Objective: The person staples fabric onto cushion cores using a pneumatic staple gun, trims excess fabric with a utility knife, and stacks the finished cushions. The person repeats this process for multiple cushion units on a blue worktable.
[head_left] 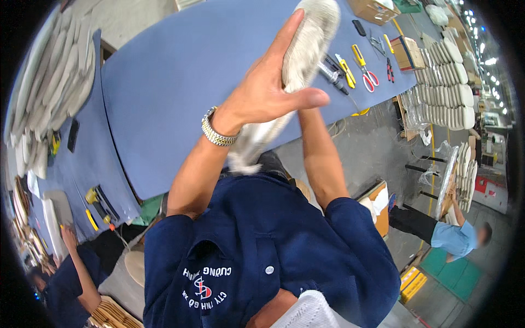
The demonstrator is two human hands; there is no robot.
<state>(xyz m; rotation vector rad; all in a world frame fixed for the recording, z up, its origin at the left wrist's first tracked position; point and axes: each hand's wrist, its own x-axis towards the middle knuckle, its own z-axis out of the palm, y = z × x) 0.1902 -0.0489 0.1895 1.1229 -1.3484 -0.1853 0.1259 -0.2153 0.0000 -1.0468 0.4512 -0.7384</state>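
A long, narrow beige padded piece (314,41), like an upholstered cushion, is held up edge-on in front of me, blurred by motion at its lower end. My left hand (265,87), with a metal watch (214,128) on its wrist, grips it from the left side. The thumb crosses its near face and a finger stretches up along its edge. From the right, my right forearm (322,158) reaches up behind the same piece. The right hand and its fingers are hidden there, so its hold cannot be seen.
The blue table (164,98) bears red-handled scissors (365,68), a yellow cutter (345,71), pliers (390,70) and a screwdriver-like tool (332,74). Beige pads (52,71) are piled at left, more (445,85) at right. Co-workers (82,273) (454,238) stand on both sides.
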